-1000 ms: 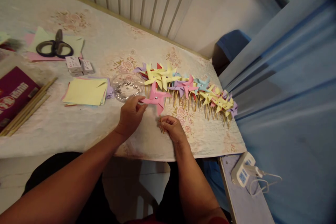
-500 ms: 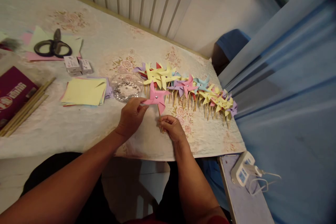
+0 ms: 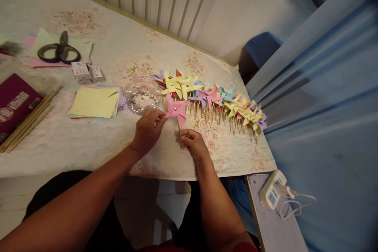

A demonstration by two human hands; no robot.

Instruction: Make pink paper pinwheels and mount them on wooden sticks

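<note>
A pink paper pinwheel (image 3: 176, 109) on a thin wooden stick is held up over the table's front part. My right hand (image 3: 194, 143) pinches the stick low down, fingers closed round it. At the pinwheel's left blade, my left hand (image 3: 150, 126) has thumb and forefinger closed on the paper edge. Just behind the left hand sits a clear round dish (image 3: 143, 98) with small metal pins in it. Beyond the right hand lies a row of finished pinwheels (image 3: 212, 96) in yellow, pink, purple, blue and red, sticks toward me.
Left of the dish lies a stack of coloured paper squares (image 3: 94, 102), with small white boxes (image 3: 85, 73) behind it. Scissors (image 3: 60, 52) rest on more paper. A purple packet (image 3: 16, 106) and wooden sticks (image 3: 32, 120) lie far left. A power strip (image 3: 273, 189) stands lower right.
The pink pinwheel's head has turned slightly, its left blade shifting with my left fingertips. My right hand stays in place on the stick.
</note>
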